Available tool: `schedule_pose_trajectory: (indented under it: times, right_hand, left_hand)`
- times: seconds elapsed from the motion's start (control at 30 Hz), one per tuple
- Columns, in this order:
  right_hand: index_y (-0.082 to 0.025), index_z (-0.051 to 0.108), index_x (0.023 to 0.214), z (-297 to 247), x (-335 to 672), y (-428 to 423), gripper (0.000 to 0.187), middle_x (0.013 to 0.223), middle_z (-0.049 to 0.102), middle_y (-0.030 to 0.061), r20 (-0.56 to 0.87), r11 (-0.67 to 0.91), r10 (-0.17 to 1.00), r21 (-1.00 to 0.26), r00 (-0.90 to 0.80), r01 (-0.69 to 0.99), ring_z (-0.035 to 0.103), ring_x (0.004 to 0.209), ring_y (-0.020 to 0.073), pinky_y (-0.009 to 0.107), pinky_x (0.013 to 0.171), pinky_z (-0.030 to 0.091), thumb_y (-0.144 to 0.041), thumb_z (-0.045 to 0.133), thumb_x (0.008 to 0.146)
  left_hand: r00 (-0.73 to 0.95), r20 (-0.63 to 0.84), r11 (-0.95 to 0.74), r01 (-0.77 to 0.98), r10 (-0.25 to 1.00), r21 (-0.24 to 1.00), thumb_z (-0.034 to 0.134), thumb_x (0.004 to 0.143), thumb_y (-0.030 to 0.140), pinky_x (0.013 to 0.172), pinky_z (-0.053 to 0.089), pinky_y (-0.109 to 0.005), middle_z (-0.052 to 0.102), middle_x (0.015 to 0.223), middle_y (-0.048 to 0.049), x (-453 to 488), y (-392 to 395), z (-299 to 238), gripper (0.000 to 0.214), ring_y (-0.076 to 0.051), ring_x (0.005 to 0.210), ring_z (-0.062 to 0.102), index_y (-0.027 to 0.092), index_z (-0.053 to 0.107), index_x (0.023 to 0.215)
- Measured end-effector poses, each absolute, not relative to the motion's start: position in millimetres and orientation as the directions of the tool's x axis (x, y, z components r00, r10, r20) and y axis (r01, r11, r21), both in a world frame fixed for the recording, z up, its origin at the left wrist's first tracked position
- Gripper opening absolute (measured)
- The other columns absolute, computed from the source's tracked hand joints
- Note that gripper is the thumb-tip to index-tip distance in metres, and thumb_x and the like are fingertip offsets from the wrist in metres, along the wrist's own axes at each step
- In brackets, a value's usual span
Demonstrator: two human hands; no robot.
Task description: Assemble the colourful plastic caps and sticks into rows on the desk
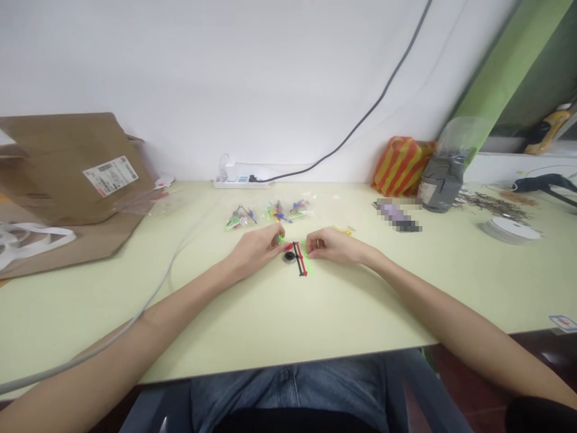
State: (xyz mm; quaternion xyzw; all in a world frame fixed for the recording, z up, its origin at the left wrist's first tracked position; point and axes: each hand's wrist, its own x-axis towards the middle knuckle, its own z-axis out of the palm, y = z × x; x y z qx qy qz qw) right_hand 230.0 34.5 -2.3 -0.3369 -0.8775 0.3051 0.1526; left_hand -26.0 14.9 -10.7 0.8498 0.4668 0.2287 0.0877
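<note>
My left hand (259, 251) is closed, thumb and fingertips pinching a small bright green plastic piece (282, 239). Just below its fingertips are a red round piece (289, 246) and a black round piece (289, 257). A thin black plastic stick (298, 260) and a red arrow-shaped stick (302, 261) lie side by side between the hands. My right hand (334, 245) has its fingers curled together at a bright green stick (309, 262), beside the red one. Behind its knuckles lies a small yellow piece (345, 230), partly hidden.
Clear bags of coloured plastic parts (241, 216) lie behind the hands, before a power strip (238, 182). A cardboard box (67, 174) stands left; a striped bag (401, 165), grey pouch (442, 180) and white spool (511, 230) are right. A grey cable (164, 276) crosses my left forearm.
</note>
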Motion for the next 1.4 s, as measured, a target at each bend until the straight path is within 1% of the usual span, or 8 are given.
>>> schedule_pose_trajectory:
  times: [0.27,0.4,0.57,0.8,1.03,1.17,1.3,1.4]
  right_hand:
    - [-0.017,0.064,0.084,0.2,224.9,27.4,0.004,0.073,0.061,-0.0016,0.091,0.613,0.675,-0.622,-0.732,0.487,0.05,0.063,0.0106,0.022,0.06,0.036,-0.015,0.061,0.085]
    - [-0.017,0.065,0.087,0.5,223.6,25.8,0.005,0.075,0.062,-0.0012,0.105,0.618,0.677,-0.619,-0.729,0.485,0.053,0.065,0.0111,0.023,0.061,0.038,-0.015,0.061,0.087]
    - [-0.018,0.066,0.094,4.3,215.4,17.6,0.013,0.085,0.068,0.0023,0.294,0.63,0.727,-0.646,-0.621,0.431,0.059,0.074,0.0133,0.025,0.068,0.043,-0.025,0.055,0.095]
    - [-0.018,0.063,0.091,5.0,196.3,-1.4,0.01,0.083,0.069,0.0015,0.363,0.543,0.761,-0.809,-0.537,0.223,0.063,0.075,0.0134,0.025,0.068,0.048,-0.027,0.061,0.091]
    - [-0.017,0.067,0.091,4.3,195.3,-1.1,0.012,0.088,0.071,0.0033,0.37,0.532,0.756,-0.828,-0.541,0.177,0.065,0.08,0.015,0.027,0.071,0.051,-0.028,0.066,0.088]
    - [-0.018,0.067,0.09,6.5,194.4,-3.7,0.008,0.086,0.07,0.0023,0.424,0.616,0.719,-0.756,-0.551,0.222,0.062,0.076,0.0135,0.026,0.068,0.048,-0.025,0.063,0.091]
    - [-0.018,0.066,0.092,5.4,197.3,-4.6,0.008,0.089,0.063,0.0031,0.51,0.788,0.584,-0.543,-0.631,0.29,0.058,0.079,0.0139,0.027,0.073,0.046,-0.018,0.058,0.094]
    - [-0.019,0.067,0.094,3.9,199.9,-6.1,0.014,0.101,0.061,0.0059,0.456,0.855,0.496,-0.402,-0.739,0.327,0.059,0.09,0.0162,0.028,0.079,0.047,-0.013,0.054,0.095]
  left_hand:
    - [0.467,0.306,-0.555,0.744,0.83,0.371,0.052,0.095,0.048,0.062,0.036,-0.028,0.06,0.076,0.0029,-25.6,14.6,-11.4,0.025,-0.015,0.065,0.055,0.023,0.054,0.098]
    - [0.482,0.381,-0.604,0.72,0.789,0.341,0.051,0.096,0.04,0.069,0.04,-0.029,0.061,0.087,-0.0001,-25.4,12.6,-9.2,0.02,-0.016,0.075,0.057,0.022,0.054,0.104]
    - [0.455,0.482,-0.643,0.676,0.749,0.36,0.056,0.095,0.04,0.074,0.043,-0.029,0.062,0.094,-0.0007,-20.7,5.6,-5.9,0.025,-0.016,0.082,0.059,0.022,0.051,0.111]
    - [0.497,0.496,-0.69,0.628,0.712,0.36,0.062,0.091,0.047,0.063,0.04,-0.026,0.058,0.079,0.0034,-10.4,-8.5,-1.2,0.029,-0.013,0.067,0.057,0.022,0.047,0.092]
    - [0.516,0.528,-0.725,0.599,0.675,0.341,0.064,0.088,0.054,0.06,0.037,-0.025,0.058,0.076,0.0031,-14.1,-6.7,-0.5,0.038,-0.012,0.062,0.054,0.021,0.045,0.083]
    - [0.601,0.482,-0.77,0.517,0.638,0.374,0.055,0.089,0.065,0.061,0.039,-0.026,0.059,0.075,0.0012,-17.9,-5.6,0.3,0.045,-0.015,0.064,0.055,0.021,0.047,0.088]
    - [0.591,0.493,-0.769,0.506,0.639,0.39,0.022,0.104,0.052,0.07,0.042,-0.031,0.063,0.082,-0.0036,-21.5,-5.1,3.3,0.042,-0.018,0.073,0.058,0.02,0.049,0.096]
    - [0.522,0.509,-0.724,0.57,0.684,0.389,0.022,0.105,0.045,0.076,0.043,-0.032,0.065,0.084,-0.0036,-25.5,-0.7,3.8,0.039,-0.019,0.077,0.06,0.02,0.051,0.099]
